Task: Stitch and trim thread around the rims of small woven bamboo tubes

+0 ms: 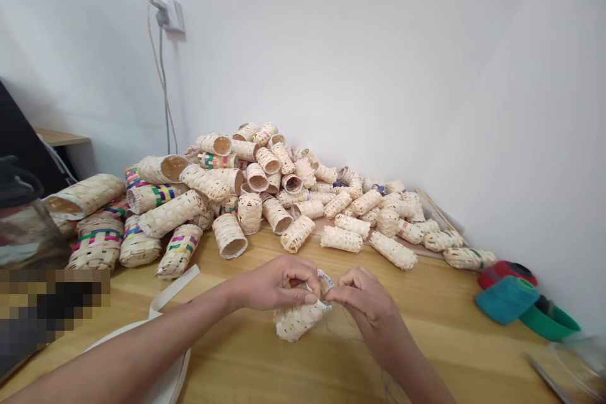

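Note:
A small woven basket of pale strips lies tilted above the table, its open rim turned up to the right. My left hand is closed on the rim, thumb outside and fingers at the opening. At the right side of the same rim, my right hand is pinched; what sits between its fingertips is too small to make out. A thin dark thread hangs below the right hand toward the table. Bluish-white edging shows along the basket's rim.
Behind the hands, a large pile of woven baskets spreads along the wall. Tape rolls and a blue-green cloth piece lie right, near a metal tool. A white strip coil is under my left forearm on the table.

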Motion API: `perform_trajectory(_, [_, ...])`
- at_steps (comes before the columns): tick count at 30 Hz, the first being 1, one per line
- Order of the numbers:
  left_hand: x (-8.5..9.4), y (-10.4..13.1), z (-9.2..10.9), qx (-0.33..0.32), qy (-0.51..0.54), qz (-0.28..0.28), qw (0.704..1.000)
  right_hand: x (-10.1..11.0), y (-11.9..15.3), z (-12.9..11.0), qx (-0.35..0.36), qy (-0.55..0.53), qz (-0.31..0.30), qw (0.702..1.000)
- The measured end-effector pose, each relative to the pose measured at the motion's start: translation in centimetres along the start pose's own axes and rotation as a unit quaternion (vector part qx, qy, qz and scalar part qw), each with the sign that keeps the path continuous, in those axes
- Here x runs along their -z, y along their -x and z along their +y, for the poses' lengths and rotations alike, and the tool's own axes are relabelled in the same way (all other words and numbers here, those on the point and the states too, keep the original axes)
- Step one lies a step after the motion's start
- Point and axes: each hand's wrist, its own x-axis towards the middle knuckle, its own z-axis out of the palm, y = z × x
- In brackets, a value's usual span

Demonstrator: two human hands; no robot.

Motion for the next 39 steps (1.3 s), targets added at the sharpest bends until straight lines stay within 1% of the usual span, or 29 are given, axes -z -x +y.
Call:
perform_trajectory(5, [0.1,0.0,0.2,0.000,-0.010,-0.009,1.000,0.1,0.1,-0.2,-0.024,-0.013,-0.018,0.999])
perform_trajectory(13, [-0.1,0.1,0.1,-0.001,-0.021,-0.006,1.000,0.1,0.1,-0.4,-0.037,-0.037,-0.023,0.998])
perform_trajectory(17, [-0.3,0.0,0.1,0.002,-0.015,-0.012,1.000,0.1,-0.1,-0.7,-0.034,-0.038,-0.015,0.999])
perform_trajectory(20, [-0.5,0.0,0.1,-0.007,-0.018,-0.009,1.000,0.2,-0.1,-0.9,-0.029,-0.022,-0.013,0.999])
perform_trajectory(24, [-0.7,-0.1,-0.1,-0.020,-0.028,-0.010,0.999,0.0,-0.3,-1.3,-0.004,-0.016,-0.001,1.000])
perform_trajectory(28, [-0.8,-0.1,-0.4,-0.011,-0.020,0.002,1.000,-0.3,-0.4,-1.5,-0.003,-0.033,0.027,0.999])
perform_trajectory(32, [-0.7,-0.2,-0.9,0.017,0.005,0.024,1.000,-0.3,-0.3,-1.0,-0.022,-0.033,0.030,0.999])
perform_trajectory(35, [-0.6,-0.2,-0.9,0.025,0.016,0.034,0.999,-0.4,-0.3,-0.6,-0.026,-0.038,0.038,0.998])
perform_trajectory(39, [-0.7,-0.3,-0.9,0.022,0.006,0.046,0.999,-0.7,-0.3,-0.5,-0.011,-0.015,0.054,0.998])
